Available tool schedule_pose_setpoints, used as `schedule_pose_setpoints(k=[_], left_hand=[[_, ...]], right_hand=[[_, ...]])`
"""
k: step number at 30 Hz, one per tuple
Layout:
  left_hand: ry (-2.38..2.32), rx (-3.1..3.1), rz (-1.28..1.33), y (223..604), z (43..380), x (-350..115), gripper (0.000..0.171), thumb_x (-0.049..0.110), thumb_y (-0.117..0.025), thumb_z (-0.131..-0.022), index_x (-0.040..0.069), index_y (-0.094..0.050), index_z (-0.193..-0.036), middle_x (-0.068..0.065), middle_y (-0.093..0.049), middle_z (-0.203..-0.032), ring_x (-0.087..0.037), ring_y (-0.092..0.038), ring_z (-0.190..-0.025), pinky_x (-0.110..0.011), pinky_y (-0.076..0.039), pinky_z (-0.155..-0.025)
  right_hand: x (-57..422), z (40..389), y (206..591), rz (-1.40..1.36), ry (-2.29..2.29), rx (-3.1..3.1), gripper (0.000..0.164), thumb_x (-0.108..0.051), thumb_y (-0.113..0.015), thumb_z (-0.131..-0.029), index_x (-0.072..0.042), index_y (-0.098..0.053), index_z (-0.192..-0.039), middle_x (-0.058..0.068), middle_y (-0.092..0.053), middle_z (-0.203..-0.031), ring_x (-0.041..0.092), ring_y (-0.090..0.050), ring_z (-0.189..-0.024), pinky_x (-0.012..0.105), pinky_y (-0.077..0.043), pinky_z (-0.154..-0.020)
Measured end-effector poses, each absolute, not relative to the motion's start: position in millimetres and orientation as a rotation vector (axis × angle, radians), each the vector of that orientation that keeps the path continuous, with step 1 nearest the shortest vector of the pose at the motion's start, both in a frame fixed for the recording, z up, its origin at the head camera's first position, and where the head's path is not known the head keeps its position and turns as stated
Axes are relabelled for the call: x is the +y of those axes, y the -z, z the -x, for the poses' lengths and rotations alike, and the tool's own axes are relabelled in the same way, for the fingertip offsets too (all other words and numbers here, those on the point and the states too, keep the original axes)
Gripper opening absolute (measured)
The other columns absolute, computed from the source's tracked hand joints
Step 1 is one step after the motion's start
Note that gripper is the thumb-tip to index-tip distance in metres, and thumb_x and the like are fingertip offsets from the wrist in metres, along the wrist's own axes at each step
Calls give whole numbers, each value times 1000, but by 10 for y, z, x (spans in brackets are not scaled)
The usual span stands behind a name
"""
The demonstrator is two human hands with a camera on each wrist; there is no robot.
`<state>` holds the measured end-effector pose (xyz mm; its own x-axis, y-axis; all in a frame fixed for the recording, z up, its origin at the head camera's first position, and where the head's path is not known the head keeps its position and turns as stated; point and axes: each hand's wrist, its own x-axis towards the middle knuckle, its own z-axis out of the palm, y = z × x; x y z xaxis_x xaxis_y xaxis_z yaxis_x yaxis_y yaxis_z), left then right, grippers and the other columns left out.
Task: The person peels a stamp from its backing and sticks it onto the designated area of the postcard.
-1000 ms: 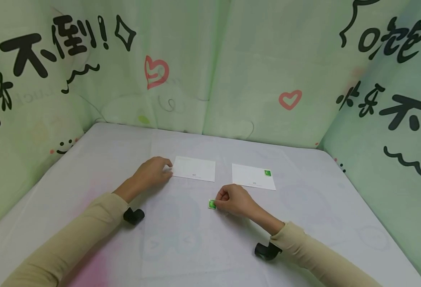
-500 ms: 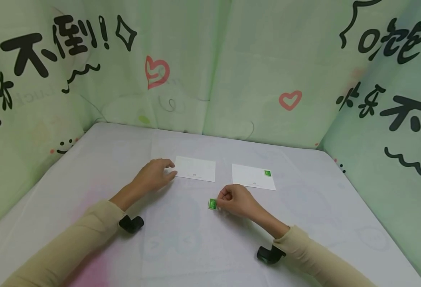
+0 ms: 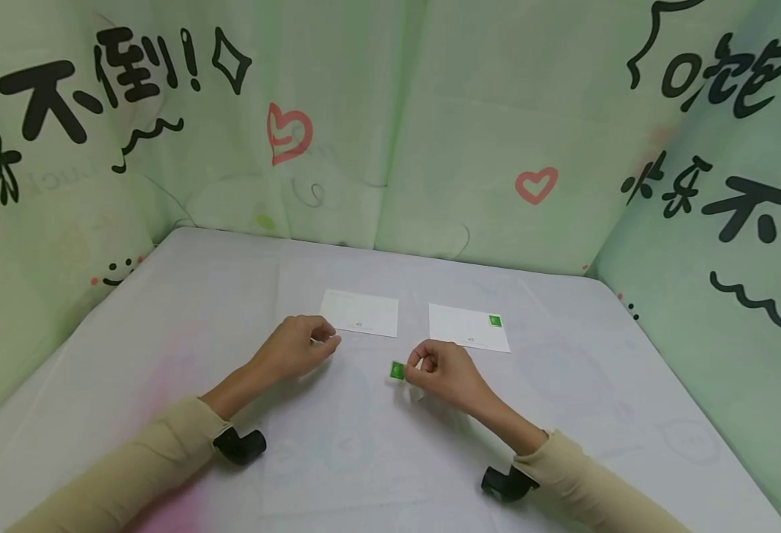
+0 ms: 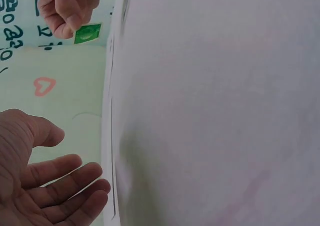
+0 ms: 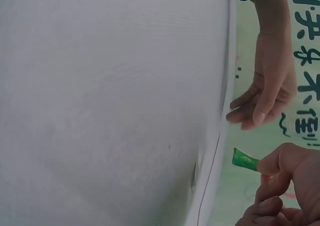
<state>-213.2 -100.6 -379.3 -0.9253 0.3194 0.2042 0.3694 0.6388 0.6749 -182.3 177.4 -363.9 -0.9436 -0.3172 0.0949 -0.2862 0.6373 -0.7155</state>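
Between thumb and fingertips, my right hand [image 3: 448, 374] pinches a small green postage stamp [image 3: 397, 370] by its right edge, raised off the table. Both wrist views show that stamp [image 4: 87, 33] held out in front of the curled fingers. My left hand [image 3: 292, 348] holds nothing; its fingers [image 4: 65, 186] lie loosely bent with the thumb apart. It hovers just in front of a blank white card or envelope [image 3: 360, 312]. Right of that lies a second white card or envelope [image 3: 468, 328], with a similar green stamp [image 3: 494, 321] in its upper right corner.
A white cloth covers the table [image 3: 337, 459]. Green printed curtains [image 3: 463, 133] with black writing and hearts stand around its back and sides. A black camera [image 3: 240, 446] is worn at the left wrist, and another [image 3: 508, 484] at the right.
My left hand has drawn back from the left card's edge, toward me and slightly right. The right hand has lifted the pinched stamp up from the table.
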Motion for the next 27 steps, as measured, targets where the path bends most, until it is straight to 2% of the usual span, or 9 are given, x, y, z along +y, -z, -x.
schedule_pose_setpoints(k=[5, 9, 15, 20, 27], left_hand=[[1290, -2735, 649, 3834, 2074, -933, 15, 15, -66, -96, 3, -76, -92, -1, -73, -84, -13, -66, -77, -35, -55, -76], [1407, -2715, 657, 3840, 2035, -886, 16, 15, -67, -96, 4, -77, -91, 1, -73, -81, -10, -62, -74, -30, -52, -72], [1644, -2745, 613, 3803, 1974, -797, 20, 20, -68, -97, 3, -78, -90, -1, -75, -79, -13, -66, -73, -28, -53, -66], [1924, -2733, 589, 3759, 1911, -721, 26, 21, -66, -99, -3, -77, -98, -6, -76, -82, -19, -72, -77, -31, -60, -73], [2188, -2682, 635, 3697, 1809, -613, 32, 24, -65, -99, -7, -74, -104, -10, -77, -87, -23, -74, -82, -35, -61, -78]], right_hand=[[1766, 1764, 3613, 553, 1202, 2897, 5, -8, -72, -85, -10, -68, -85, -6, -47, -57, 4, -39, -51, 22, -33, -51], [1752, 1706, 3597, 639, 1157, 2985, 8, -7, -72, -83, -13, -68, -83, -9, -46, -55, 3, -39, -50, 21, -33, -51], [1726, 1624, 3575, 829, 1095, 3127, 12, -4, -72, -80, -15, -66, -81, -14, -43, -54, -1, -37, -50, 21, -32, -49], [1717, 1603, 3594, 1003, 982, 3259, 15, -3, -73, -79, -15, -65, -81, -15, -41, -55, -4, -33, -50, 19, -31, -48], [1691, 1594, 3595, 1300, 730, 3420, 15, -3, -74, -72, -14, -66, -79, -12, -41, -53, -5, -30, -50, 13, -27, -46]])
